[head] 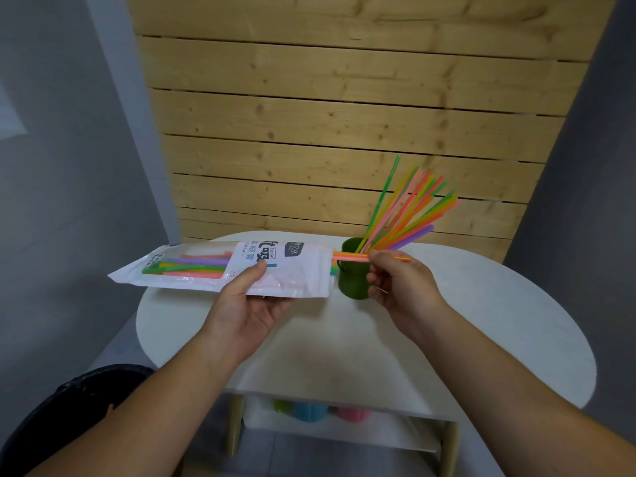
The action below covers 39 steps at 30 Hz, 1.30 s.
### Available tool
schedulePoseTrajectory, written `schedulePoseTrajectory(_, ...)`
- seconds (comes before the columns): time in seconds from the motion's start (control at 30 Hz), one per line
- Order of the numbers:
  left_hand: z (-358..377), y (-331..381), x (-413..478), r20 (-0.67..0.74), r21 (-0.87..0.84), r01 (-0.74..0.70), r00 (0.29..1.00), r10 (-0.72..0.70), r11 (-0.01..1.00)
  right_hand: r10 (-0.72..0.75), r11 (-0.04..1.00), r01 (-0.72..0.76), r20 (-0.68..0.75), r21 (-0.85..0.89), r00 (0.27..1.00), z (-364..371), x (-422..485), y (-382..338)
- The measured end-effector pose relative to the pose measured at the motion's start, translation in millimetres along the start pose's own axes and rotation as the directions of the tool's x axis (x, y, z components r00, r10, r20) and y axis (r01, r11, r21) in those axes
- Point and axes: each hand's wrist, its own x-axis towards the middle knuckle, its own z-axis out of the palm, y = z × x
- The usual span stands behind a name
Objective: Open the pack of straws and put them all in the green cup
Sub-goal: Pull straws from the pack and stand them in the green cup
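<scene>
My left hand [249,297] grips a white plastic straw pack [220,268] from below, held flat above the white table with its open end toward the right. Several coloured straws show through its clear window. My right hand [399,280] pinches a few orange and pink straws [349,256] that stick out of the pack's open end. Just behind that hand stands the green cup [351,273], holding several coloured straws [409,208] that fan up and to the right.
The round white table [447,321] stands against a wooden slat wall [344,115]. A lower shelf [344,428] under the table holds green, blue and pink cups. A dark round bin [69,418] sits at the lower left.
</scene>
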Motion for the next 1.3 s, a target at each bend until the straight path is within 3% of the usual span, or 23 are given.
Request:
schedulePoseTrajectory(0.17,1.4,0.3,-0.6,-0.001,-0.010,-0.008,1.000,0.008,1.000,0.129,0.983,-0.132,0.034,0.126,0.991,0.9,-3.1,6.9)
schedulePoseTrajectory(0.3,1.8,-0.9,-1.8,0.008,-0.012,0.005,1.000,-0.005,1.000,0.202,0.976,-0.207,0.080,0.066,0.976,10.4,-6.8,17.2)
schedulePoseTrajectory(0.4,2.5,-2.7,-2.5,0.006,0.000,0.017,1.000,-0.017,1.000,0.163,0.983,-0.168,0.074,0.072,0.984,20.0,-7.4,19.7)
schedulePoseTrajectory(0.53,2.6,-3.6,-3.4,0.005,-0.001,0.018,1.000,-0.018,1.000,0.084,0.963,-0.087,0.025,0.253,0.996,28.5,-8.3,13.7)
schedulePoseTrajectory(0.63,1.7,-1.7,-3.2,-0.016,-0.014,0.002,1.000,-0.003,1.000,0.025,0.958,-0.018,-0.019,0.286,0.999,25.4,-7.3,8.7)
schedulePoseTrajectory(0.97,-9.4,3.7,4.7,-0.133,-0.051,-0.080,0.988,0.072,0.996,-0.213,0.966,0.235,-0.187,0.103,0.959,-21.3,-2.3,-24.1)
schedulePoseTrajectory(1.3,-5.2,-2.4,7.9,-0.127,-0.062,-0.074,0.990,0.065,0.995,-0.528,0.849,0.466,-0.350,-0.250,0.774,-57.8,-3.0,-44.4)
